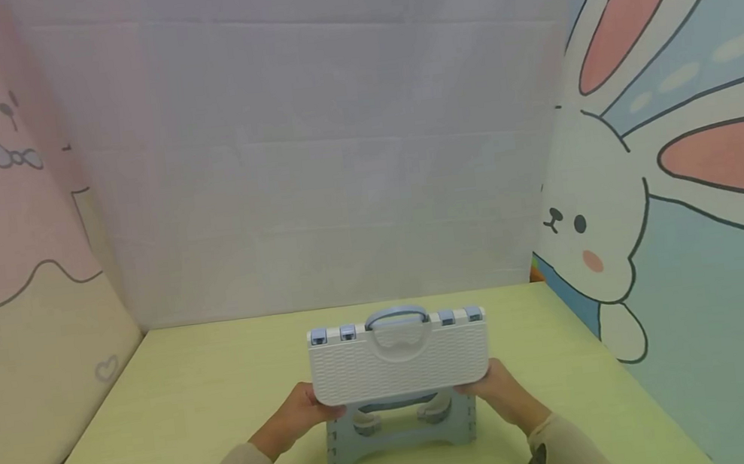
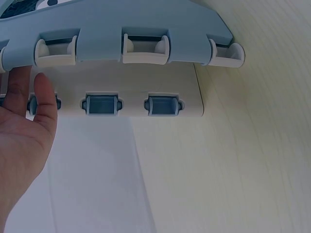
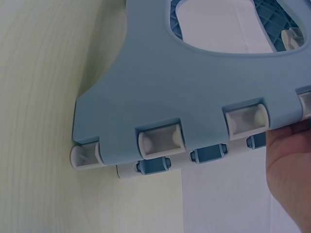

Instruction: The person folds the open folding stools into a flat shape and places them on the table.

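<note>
A folding step stool stands upright on the table in front of me. Its white textured top panel (image 1: 399,361) faces me, with a blue carry handle (image 1: 396,313) on the upper edge. Below the panel shows the blue leg side (image 1: 404,448), which has a wide opening. My left hand (image 1: 299,415) holds the panel's lower left corner; in the left wrist view, its thumb and a finger are at the hinged edge. The lower right corner is held by my right hand (image 1: 500,394), whose fingers are partly hidden behind the stool in the right wrist view.
The stool stands on a pale yellow table (image 1: 223,368). A white cloth backdrop (image 1: 309,155) rises behind the table. Side walls carry cartoon pictures, with a rabbit (image 1: 590,232) at the right.
</note>
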The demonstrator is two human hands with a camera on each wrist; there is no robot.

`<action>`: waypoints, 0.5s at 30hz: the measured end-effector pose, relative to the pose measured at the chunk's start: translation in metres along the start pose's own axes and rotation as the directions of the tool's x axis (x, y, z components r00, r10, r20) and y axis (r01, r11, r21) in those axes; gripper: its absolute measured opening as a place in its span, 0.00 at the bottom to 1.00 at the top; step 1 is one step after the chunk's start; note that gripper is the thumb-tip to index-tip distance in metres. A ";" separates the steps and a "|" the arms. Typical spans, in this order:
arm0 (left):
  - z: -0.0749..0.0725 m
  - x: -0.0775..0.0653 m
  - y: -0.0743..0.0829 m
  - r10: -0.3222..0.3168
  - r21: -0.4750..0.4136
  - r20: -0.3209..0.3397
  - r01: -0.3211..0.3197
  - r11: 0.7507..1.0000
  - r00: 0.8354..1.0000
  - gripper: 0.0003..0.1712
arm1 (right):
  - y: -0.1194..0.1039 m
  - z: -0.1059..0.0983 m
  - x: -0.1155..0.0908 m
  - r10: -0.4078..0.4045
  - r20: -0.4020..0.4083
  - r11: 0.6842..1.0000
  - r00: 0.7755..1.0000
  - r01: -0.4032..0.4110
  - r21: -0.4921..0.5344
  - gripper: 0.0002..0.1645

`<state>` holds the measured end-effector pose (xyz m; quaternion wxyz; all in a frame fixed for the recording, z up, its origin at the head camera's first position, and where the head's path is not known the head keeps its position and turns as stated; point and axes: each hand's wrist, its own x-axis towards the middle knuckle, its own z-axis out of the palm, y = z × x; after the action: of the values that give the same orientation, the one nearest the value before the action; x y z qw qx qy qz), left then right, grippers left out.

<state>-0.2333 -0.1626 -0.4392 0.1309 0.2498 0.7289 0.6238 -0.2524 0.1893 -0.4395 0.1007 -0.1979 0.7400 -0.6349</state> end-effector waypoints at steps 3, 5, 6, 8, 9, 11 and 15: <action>0.000 0.000 0.001 -0.002 0.000 0.001 0.002 1.000 1.000 0.22 | 0.001 0.000 0.000 0.013 -0.008 1.000 1.000 -0.013 -0.007 0.31; 0.000 0.000 0.001 -0.001 0.005 0.000 0.001 1.000 1.000 0.22 | 0.001 0.001 0.000 0.014 -0.011 1.000 1.000 -0.014 -0.008 0.31; 0.000 0.000 0.001 -0.002 0.008 -0.004 0.002 1.000 1.000 0.21 | 0.002 0.001 0.000 0.013 -0.012 1.000 1.000 -0.013 -0.009 0.31; -0.001 0.001 0.001 0.002 0.014 -0.006 -0.002 1.000 1.000 0.21 | 0.002 0.000 0.000 0.006 -0.010 1.000 1.000 -0.006 -0.011 0.31; -0.001 0.001 0.001 0.002 0.015 -0.007 -0.002 1.000 1.000 0.21 | 0.002 0.000 0.000 0.004 -0.009 1.000 1.000 -0.004 -0.009 0.31; -0.001 0.001 0.001 0.005 0.019 -0.008 -0.005 1.000 1.000 0.21 | 0.001 0.000 0.000 0.002 -0.005 1.000 1.000 -0.002 -0.003 0.31; 0.000 0.001 0.001 0.009 0.014 -0.002 -0.009 1.000 1.000 0.21 | 0.001 0.000 0.000 0.005 0.000 1.000 1.000 -0.005 0.012 0.31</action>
<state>-0.2338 -0.1625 -0.4383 0.1257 0.2532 0.7324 0.6194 -0.2527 0.1892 -0.4406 0.1035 -0.1957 0.7366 -0.6391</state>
